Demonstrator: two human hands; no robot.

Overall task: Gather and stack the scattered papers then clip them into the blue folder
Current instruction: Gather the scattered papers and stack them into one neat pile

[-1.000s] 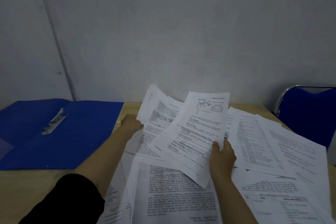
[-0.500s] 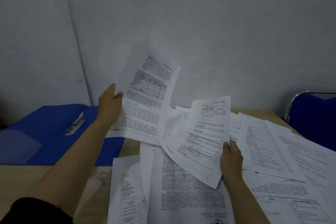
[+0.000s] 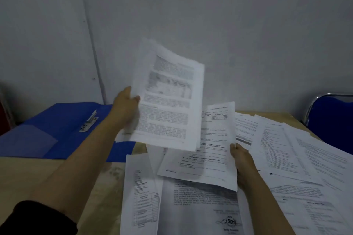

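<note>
Head view: a small sheaf of printed sheets is gripped at its left edge by the left hand and held raised and tilted above the table, while a single printed page is pinched at its right edge by the right hand, thumb on top, just below and right of the sheaf. Scattered papers are spread under and right of both hands; the blue folder lies open left of the left hand, its metal clip exposed, and a blue chair is noted beyond the right hand.

Office-like room, wooden desk strewn with printed papers, blue folder, blue chair, bare wall
</note>
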